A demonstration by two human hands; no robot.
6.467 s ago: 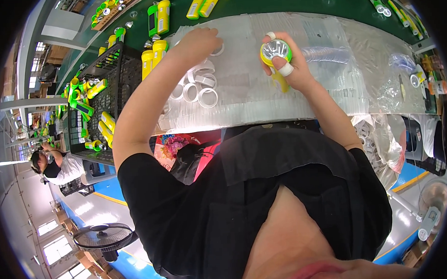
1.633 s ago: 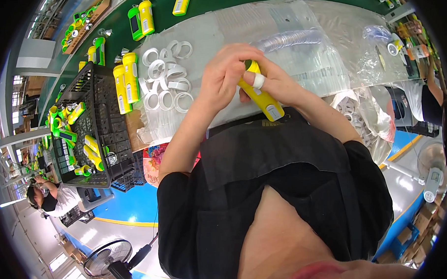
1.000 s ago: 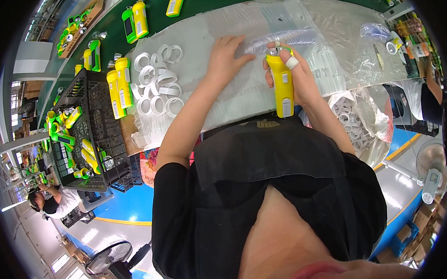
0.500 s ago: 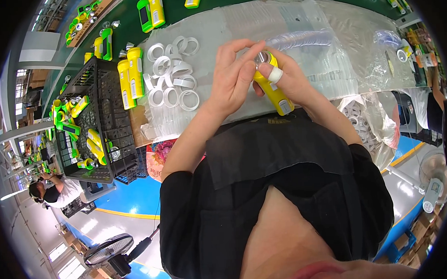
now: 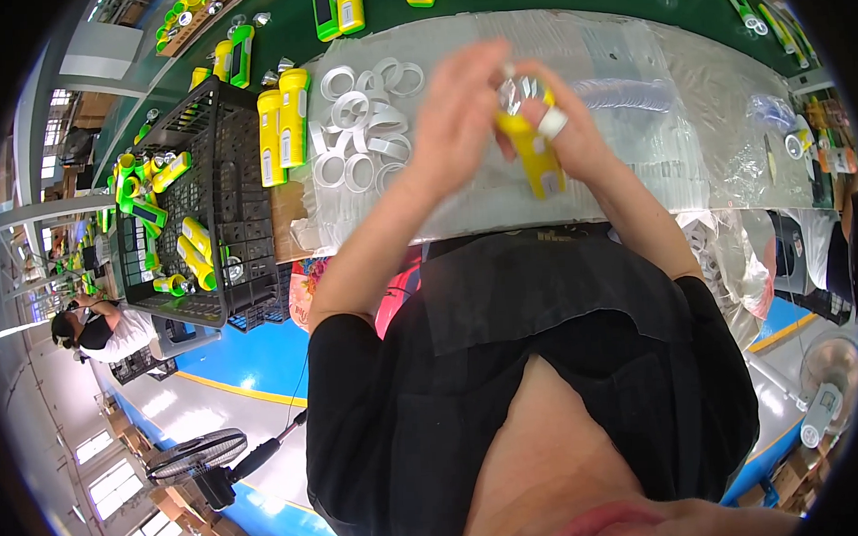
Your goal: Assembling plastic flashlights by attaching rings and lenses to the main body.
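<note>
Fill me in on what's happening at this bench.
A person in a black top works at a bench covered in clear plastic sheet. The right hand grips a yellow flashlight by its body, its shiny reflector end pointing up. The left hand is at that end. White plastic rings lie just left, beside more yellow flashlights and a black crate.

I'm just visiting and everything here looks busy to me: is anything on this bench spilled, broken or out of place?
Nothing stands out. Both hands, left hand and right hand, hold a yellow flashlight over the plastic-covered bench. The white rings lie in a loose pile, and the black crate holds flashlights at mixed angles.
</note>
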